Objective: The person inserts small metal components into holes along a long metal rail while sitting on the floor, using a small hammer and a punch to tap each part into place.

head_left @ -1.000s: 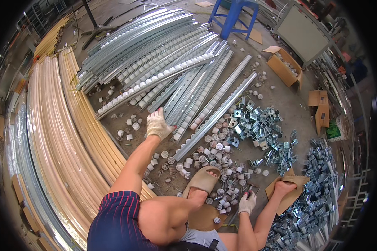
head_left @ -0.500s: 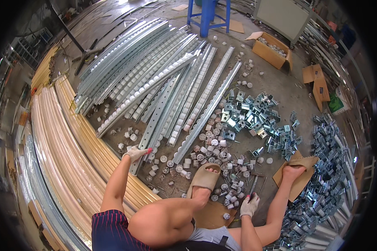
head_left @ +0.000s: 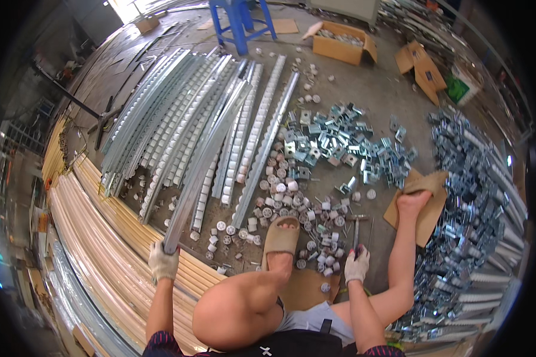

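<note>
In its white glove, my left hand (head_left: 163, 262) grips the near end of a long metal channel rail (head_left: 199, 160), which slants up and away over other rails. My right hand (head_left: 357, 265), also gloved, is closed round the handle of a hammer (head_left: 356, 229); the hammer's head points away from me. White plastic rollers (head_left: 280, 211) lie scattered on the floor between my hands, around my sandalled foot (head_left: 280, 238). Beyond the left hand several metal rails fitted with white rollers (head_left: 253, 128) lie side by side.
Metal brackets (head_left: 339, 143) lie in a pile ahead, with a larger heap (head_left: 458, 214) at the right. Plastic-wrapped long profiles (head_left: 95, 238) run along the left. A blue stool (head_left: 238, 30), an open carton of rollers (head_left: 339, 47) and another carton (head_left: 423, 71) stand at the back.
My left hand has come nearer and left, and the rail it holds now lies lifted across the others. My right hand stays on the hammer. The view has shifted.
</note>
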A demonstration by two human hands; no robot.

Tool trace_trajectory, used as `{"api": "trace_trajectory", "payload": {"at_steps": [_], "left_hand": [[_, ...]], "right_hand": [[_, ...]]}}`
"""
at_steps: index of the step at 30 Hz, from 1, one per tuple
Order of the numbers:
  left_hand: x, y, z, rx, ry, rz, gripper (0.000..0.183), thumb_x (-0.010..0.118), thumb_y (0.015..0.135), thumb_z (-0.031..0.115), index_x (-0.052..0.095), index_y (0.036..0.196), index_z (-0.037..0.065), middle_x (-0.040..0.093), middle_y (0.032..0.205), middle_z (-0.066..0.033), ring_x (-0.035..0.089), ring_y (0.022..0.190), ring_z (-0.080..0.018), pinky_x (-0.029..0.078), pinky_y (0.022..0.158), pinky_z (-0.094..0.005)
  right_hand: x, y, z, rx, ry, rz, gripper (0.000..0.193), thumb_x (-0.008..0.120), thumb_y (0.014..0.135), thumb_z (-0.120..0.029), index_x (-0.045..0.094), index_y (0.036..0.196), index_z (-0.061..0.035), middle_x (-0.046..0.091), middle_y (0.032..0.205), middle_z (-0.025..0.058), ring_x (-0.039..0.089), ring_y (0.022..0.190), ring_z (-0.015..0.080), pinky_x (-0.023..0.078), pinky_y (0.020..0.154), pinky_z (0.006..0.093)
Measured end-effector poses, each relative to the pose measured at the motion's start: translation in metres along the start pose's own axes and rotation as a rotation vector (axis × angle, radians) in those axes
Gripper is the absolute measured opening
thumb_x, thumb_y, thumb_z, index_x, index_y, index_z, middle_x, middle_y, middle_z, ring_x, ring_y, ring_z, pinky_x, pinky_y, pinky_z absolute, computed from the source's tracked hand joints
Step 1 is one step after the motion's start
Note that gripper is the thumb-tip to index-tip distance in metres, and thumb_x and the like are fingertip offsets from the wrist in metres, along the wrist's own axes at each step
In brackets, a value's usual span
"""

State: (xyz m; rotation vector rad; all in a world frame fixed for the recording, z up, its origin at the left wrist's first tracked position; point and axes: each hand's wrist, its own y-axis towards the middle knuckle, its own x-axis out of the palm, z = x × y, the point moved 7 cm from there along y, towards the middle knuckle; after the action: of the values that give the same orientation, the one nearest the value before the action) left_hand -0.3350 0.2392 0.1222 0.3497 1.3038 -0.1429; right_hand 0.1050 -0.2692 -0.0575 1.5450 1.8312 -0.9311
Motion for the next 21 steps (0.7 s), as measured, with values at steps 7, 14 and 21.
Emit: {"api": "trace_trajectory", "payload": {"at_steps": [7, 14, 21], "left_hand": [[-0.047, -0.149, -0.058, -0.008, 0.277, 0.077, 0.043, 0.085, 0.075, 0.023, 0.066, 0.112, 0.013, 0.066, 0.114, -0.0124, 0.066, 0.102, -0.0396, 0.051, 0.091, -0.0546], [-0.023, -0.196, -0.099, 0.092, 0.445, -0.006, 0.07, 0.088, 0.071, 0.03, 0.063, 0.135, 0.021, 0.062, 0.14, -0.0131, 0.055, 0.131, -0.0385, 0.038, 0.116, -0.0569], [0.04, -0.16, -0.048, 0.207, 0.29, -0.417, 0.093, 0.09, 0.069, 0.055, 0.058, 0.141, 0.007, 0.058, 0.143, -0.019, 0.051, 0.136, -0.0397, 0.035, 0.118, -0.0555]], "right_hand": [[0.007, 0.005, 0.028, -0.027, 0.053, 0.004, 0.04, 0.066, 0.098, -0.013, 0.06, 0.135, 0.002, 0.063, 0.128, 0.021, 0.066, 0.114, 0.0357, 0.052, 0.102, 0.0428], [0.014, 0.009, 0.036, -0.003, 0.148, -0.075, 0.038, 0.065, 0.1, -0.016, 0.062, 0.133, 0.0027, 0.064, 0.128, 0.0181, 0.067, 0.115, 0.0286, 0.052, 0.101, 0.0382], [0.01, 0.006, 0.013, -0.023, 0.092, -0.066, 0.038, 0.069, 0.095, -0.013, 0.063, 0.13, -0.0017, 0.062, 0.124, 0.0186, 0.067, 0.112, 0.0353, 0.054, 0.099, 0.0429]]}}
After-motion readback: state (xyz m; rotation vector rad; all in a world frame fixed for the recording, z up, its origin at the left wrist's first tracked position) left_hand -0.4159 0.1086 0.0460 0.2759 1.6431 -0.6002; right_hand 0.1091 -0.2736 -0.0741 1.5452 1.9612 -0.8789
